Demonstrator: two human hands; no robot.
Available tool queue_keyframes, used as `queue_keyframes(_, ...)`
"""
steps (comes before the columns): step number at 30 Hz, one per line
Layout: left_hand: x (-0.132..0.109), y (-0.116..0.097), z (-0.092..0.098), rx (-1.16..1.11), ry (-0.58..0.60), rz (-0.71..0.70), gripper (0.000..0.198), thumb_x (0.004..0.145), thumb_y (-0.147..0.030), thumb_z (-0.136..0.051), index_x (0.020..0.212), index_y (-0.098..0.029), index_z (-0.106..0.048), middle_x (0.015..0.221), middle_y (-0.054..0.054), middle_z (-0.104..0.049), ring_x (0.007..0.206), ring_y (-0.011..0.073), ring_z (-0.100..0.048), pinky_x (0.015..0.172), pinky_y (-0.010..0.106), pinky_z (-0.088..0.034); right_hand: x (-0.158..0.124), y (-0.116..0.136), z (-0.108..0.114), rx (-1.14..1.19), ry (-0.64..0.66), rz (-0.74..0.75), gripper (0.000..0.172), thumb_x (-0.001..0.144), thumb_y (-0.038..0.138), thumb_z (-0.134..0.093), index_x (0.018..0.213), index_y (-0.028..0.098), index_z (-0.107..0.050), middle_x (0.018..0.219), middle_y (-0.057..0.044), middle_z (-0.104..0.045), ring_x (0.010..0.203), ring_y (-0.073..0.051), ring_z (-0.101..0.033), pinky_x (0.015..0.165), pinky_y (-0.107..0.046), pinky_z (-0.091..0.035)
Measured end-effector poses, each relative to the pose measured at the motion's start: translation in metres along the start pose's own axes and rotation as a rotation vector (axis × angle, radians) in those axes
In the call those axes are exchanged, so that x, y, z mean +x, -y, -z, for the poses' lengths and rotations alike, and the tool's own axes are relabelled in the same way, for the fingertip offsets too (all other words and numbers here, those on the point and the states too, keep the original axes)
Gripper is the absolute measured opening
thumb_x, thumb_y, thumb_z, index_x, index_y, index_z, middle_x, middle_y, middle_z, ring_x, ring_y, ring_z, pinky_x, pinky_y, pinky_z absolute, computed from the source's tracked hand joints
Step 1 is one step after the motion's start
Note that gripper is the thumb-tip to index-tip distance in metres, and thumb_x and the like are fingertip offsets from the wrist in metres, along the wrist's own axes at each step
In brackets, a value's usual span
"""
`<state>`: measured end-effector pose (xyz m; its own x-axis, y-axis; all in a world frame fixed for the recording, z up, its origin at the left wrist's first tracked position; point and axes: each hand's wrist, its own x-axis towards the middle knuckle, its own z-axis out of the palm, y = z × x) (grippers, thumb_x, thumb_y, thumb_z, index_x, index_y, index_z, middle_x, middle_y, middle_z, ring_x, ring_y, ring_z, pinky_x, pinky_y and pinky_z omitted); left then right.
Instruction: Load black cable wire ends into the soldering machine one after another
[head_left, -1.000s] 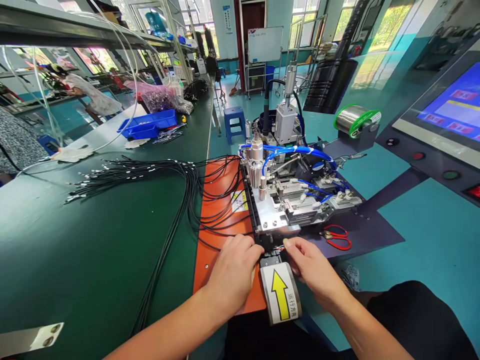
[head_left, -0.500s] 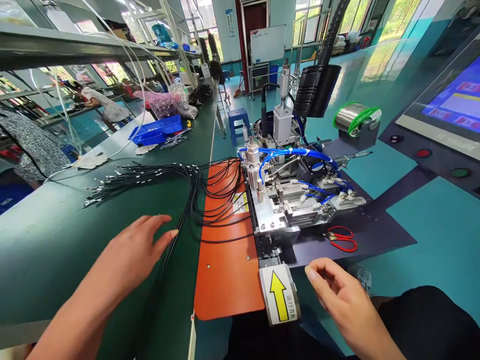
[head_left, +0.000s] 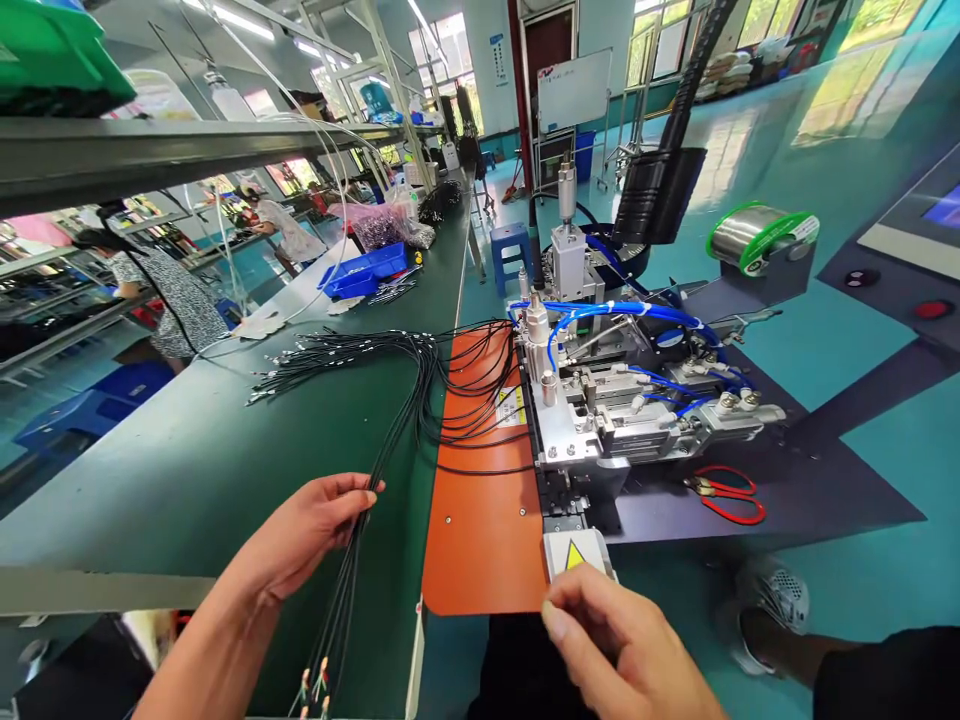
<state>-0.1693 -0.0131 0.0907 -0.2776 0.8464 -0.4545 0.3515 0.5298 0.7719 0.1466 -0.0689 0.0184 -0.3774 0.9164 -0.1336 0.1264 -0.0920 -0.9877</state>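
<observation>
At the far left a green bin point(head_left: 60, 60) is resting on the shelf point(head_left: 172, 155), and below it a blue stool point(head_left: 97, 405) is standing beside the bench. A co-worker point(head_left: 180, 285) in patterned clothing is facing away, near the edge of the green bench point(head_left: 187, 480); another person point(head_left: 289, 225), in pale clothing, is leaning over farther back.

The left hand point(head_left: 326, 515) is gripping the black cables point(head_left: 421, 378), thumb and fingers closing around the bundle. The cables are lying on the bench, their far ends fanning out to the left (small pale tips are showing there), while coloured wires are sticking out at the near ends. Behind them, blue trays point(head_left: 367, 268) are sitting near a pink bag point(head_left: 375, 225).

Loops of cable are spreading across the orange board point(head_left: 484, 565) and reaching the machine point(head_left: 637, 435). The right hand point(head_left: 622, 645) is hovering in front of the arrow plate point(head_left: 574, 550), partly covering it; its fingers are curling towards the thumb, but I cannot tell whether the tips are meeting. Red-handled pliers point(head_left: 731, 492) are lying on the dark plate point(head_left: 660, 515) at the machine's right, and a solder spool point(head_left: 761, 240) is standing behind. Farthest right, a red button point(head_left: 934, 310) is showing on the panel.
</observation>
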Motion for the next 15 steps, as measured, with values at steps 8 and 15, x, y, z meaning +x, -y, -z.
queue_keyframes(8, -0.002, -0.013, -0.07, -0.358, 0.306, 0.061, 0.031, 0.074, -0.036, -0.08, 0.086, -0.012, -0.065, 0.077, 0.006, -0.069, 0.061, 0.011, -0.064, 0.06, 0.021, -0.056, 0.027, 0.023, -0.022, 0.418, 0.271, -0.204, 0.041, 0.092, 0.056, -0.054, 0.108, 0.018, -0.061, 0.087, -0.005, -0.065, 0.073, -0.018, -0.066, 0.063, -0.027, -0.055)
queue_keyframes(15, -0.002, -0.005, -0.079, -0.446, 0.331, 0.107, 0.028, 0.073, -0.026, -0.077, 0.094, -0.014, -0.063, 0.08, 0.004, -0.071, 0.062, 0.0111, -0.066, 0.064, 0.023, -0.058, 0.031, 0.011, -0.018, 0.29, 0.187, -0.174, 0.031, 0.096, 0.048, -0.049, 0.094, 0.02, -0.063, 0.072, 0.0, -0.06, 0.059, -0.014, -0.061, 0.054, -0.023, -0.051)
